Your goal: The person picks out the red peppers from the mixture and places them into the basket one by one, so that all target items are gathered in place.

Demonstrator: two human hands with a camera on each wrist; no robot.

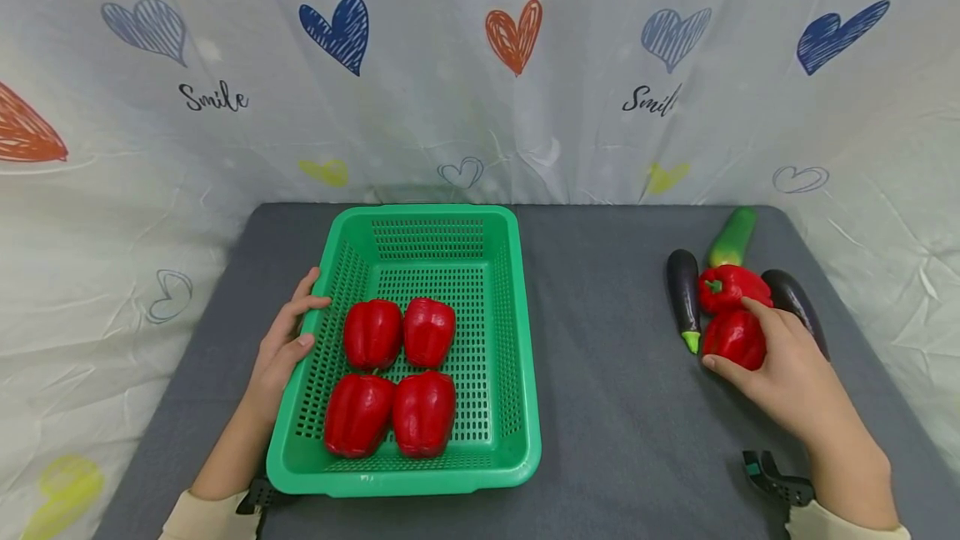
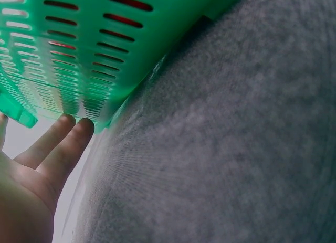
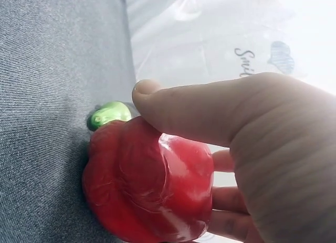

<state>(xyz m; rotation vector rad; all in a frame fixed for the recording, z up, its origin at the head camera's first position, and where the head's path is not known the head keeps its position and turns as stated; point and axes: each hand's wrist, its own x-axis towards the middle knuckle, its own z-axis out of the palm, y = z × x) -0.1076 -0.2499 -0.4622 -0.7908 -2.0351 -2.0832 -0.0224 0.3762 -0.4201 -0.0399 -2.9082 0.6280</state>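
Observation:
My right hand (image 1: pixel 795 373) holds a red bell pepper (image 1: pixel 733 338) at the right, thumb on its near side and fingers round its far side. In the right wrist view the glossy pepper (image 3: pixel 149 182) fills the space beside the thumb. Another red bell pepper (image 1: pixel 731 287) with a green stem lies right behind it. On the left, my left hand (image 1: pixel 273 365) rests against the side of a green plastic basket (image 1: pixel 528 407), thumb and a fingertip at its rim. Straight fingers (image 2: pixel 65 151) touch its slotted outer wall. Several red bell peppers (image 1: pixel 423 413) sit inside.
One eggplant (image 1: pixel 683 294) lies left of the loose peppers and another eggplant (image 1: pixel 797 307) right of them. Behind them is a green cucumber-like vegetable (image 1: pixel 733 236). A grey cloth (image 1: pixel 607 440) covers the table, and a printed white curtain (image 1: pixel 420 123) hangs at its back edge.

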